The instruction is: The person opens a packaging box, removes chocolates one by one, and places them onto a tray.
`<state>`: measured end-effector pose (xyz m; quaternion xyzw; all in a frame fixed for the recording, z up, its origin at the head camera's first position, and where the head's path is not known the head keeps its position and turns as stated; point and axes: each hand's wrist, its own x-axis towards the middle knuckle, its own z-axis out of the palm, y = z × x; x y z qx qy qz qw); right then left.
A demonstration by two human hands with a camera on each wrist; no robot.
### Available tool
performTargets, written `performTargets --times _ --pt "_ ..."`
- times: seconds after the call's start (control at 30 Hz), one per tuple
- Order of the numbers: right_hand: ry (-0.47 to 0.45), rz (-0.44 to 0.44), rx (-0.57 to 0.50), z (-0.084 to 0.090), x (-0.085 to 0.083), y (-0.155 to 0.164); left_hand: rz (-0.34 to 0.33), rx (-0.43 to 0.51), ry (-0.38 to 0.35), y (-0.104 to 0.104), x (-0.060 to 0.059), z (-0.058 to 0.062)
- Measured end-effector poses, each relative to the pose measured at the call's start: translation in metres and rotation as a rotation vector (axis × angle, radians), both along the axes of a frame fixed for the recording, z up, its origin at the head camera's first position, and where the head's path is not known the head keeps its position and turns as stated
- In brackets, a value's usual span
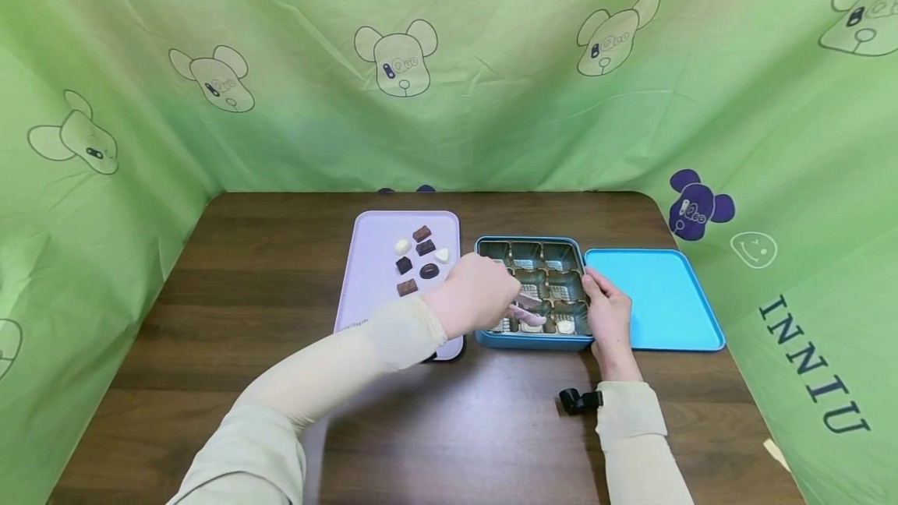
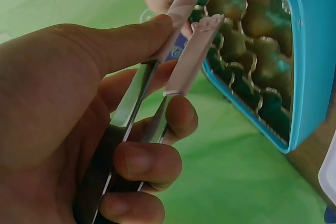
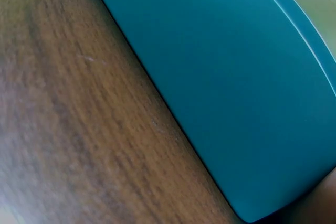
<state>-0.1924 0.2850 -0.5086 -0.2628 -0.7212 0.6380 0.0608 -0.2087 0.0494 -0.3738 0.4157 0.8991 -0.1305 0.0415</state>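
My left hand (image 1: 484, 294) holds small tongs (image 2: 181, 51) with metal arms and pink tips. The tips stand apart in the left wrist view, with nothing between them. From the head they show over the front middle compartment of a blue box (image 1: 533, 341) with a gold divided insert. A white chocolate (image 1: 565, 326) lies in the front right compartment, and another pale piece shows just under the tips. My right hand (image 1: 610, 314) grips the box's right side. In the right wrist view the box's blue wall (image 3: 220, 87) fills much of the picture.
A lilac tray (image 1: 368, 271) left of the box bears several brown, dark and white chocolates (image 1: 429, 271); my left forearm crosses its front. Right of the box lies a blue lid (image 1: 666, 298). A black device (image 1: 578, 401) sits at my right wrist. Green cloth surrounds the wooden table (image 1: 245, 294).
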Motion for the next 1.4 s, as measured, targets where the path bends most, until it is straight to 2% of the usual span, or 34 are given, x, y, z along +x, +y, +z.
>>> performTargets --times 0.23,0.43,0.9,1.2,1.4 --pt "-0.005 -0.004 -0.006 0.000 -0.001 0.000 0.003 -0.037 0.031 0.013 0.004 -0.009" --pt "-0.016 0.014 -0.015 0.000 0.000 0.001 0.018 -0.079 0.020 0.020 0.006 -0.013" --pt "-0.020 0.010 -0.018 -0.001 -0.001 0.002 0.019 -0.130 0.000 0.032 0.009 -0.018" --pt "-0.026 0.013 -0.008 0.001 0.000 0.001 0.053 -0.189 0.032 0.051 0.013 -0.020" --pt "-0.023 0.004 -0.001 0.002 0.000 0.001 0.071 -0.229 0.025 0.057 0.013 -0.022"
